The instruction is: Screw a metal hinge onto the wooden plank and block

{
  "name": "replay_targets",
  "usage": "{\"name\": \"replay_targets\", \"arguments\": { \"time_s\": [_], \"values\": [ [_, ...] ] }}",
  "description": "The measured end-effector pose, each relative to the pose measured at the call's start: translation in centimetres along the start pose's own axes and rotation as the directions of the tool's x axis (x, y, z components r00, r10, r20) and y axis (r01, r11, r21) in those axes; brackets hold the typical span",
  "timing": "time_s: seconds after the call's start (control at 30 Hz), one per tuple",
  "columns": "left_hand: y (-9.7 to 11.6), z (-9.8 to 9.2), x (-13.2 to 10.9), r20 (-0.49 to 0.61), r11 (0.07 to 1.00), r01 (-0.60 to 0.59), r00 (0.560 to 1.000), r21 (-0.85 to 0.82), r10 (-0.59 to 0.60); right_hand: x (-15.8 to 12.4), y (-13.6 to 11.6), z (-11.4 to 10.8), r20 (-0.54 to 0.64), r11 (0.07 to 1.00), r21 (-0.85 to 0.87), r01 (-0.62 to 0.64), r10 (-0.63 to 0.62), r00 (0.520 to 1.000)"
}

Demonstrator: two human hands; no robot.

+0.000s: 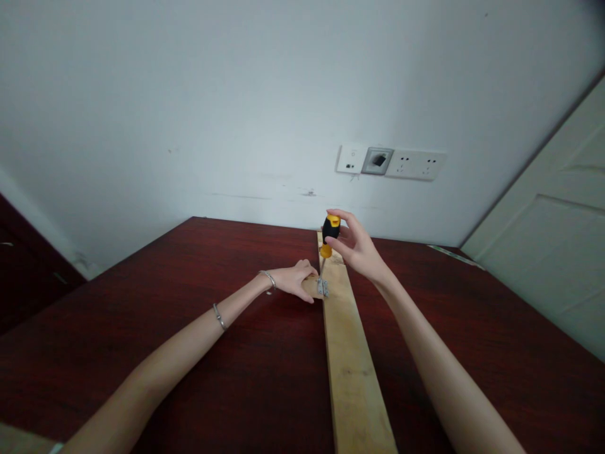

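Observation:
My right hand (355,247) grips a screwdriver (331,228) by its black and yellow handle, thumb on one side and fingers over the top. The shaft points down, its tip at a small metal hinge (323,288). That hinge spans the left edge of a long wooden plank (352,353) and a small wooden piece (312,287) beside it. Wrapped around the small piece, my left hand (297,280) keeps thumb and fingers on its opposite edges. Whether the tip sits in a screw is too small to tell.
The plank lies lengthwise on a dark red table (246,378), reaching back toward the white wall (189,94). Sockets (416,165) are set in the wall above the table. A white panelled door (558,208) stands at the right.

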State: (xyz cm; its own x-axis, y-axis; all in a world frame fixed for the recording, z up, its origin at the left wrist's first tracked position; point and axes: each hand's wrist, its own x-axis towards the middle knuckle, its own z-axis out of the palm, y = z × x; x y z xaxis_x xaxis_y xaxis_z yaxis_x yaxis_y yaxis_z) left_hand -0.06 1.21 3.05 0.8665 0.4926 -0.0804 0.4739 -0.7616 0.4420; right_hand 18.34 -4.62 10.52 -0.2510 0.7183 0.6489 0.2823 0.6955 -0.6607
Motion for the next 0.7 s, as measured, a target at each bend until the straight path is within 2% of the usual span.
{"name": "replay_targets", "arguments": {
  "time_s": [0.07,0.23,0.3,0.43,0.5,0.63,0.7],
  "values": [
    [-0.08,0.02,0.01,-0.002,1.0,-0.003,1.0,-0.005,0.003,0.05,-0.16,-0.06,0.017,0.998,0.054,0.006,-0.007,1.0],
    [-0.08,0.03,-0.05,-0.005,1.0,0.004,1.0,-0.015,-0.005,0.11,0.06,0.05,-0.117,1.0,-0.001,-0.015,0.015,0.993],
    [-0.03,0.03,-0.06,-0.005,1.0,0.007,1.0,-0.013,-0.007,0.06,-0.03,-0.07,-0.097,0.999,0.013,-0.031,0.032,0.995],
    [-0.02,0.05,-0.02,-0.001,1.0,0.001,1.0,-0.005,-0.001,0.04,-0.63,-0.62,0.02,0.994,0.105,-0.04,0.038,0.999],
    [-0.08,0.09,0.01,-0.005,1.0,-0.003,1.0,-0.007,0.003,0.1,-0.72,-0.73,0.008,0.995,0.096,-0.022,0.022,1.0],
    [-0.21,0.17,0.05,-0.016,1.0,-0.01,1.0,-0.011,0.009,0.22,-0.32,-0.4,-0.096,1.0,0.017,0.021,-0.019,0.995],
    [-0.26,0.2,0.05,-0.01,1.0,-0.006,1.0,-0.013,0.006,0.19,-0.23,-0.28,-0.093,1.0,0.022,0.007,-0.005,0.996]
  ]
}}
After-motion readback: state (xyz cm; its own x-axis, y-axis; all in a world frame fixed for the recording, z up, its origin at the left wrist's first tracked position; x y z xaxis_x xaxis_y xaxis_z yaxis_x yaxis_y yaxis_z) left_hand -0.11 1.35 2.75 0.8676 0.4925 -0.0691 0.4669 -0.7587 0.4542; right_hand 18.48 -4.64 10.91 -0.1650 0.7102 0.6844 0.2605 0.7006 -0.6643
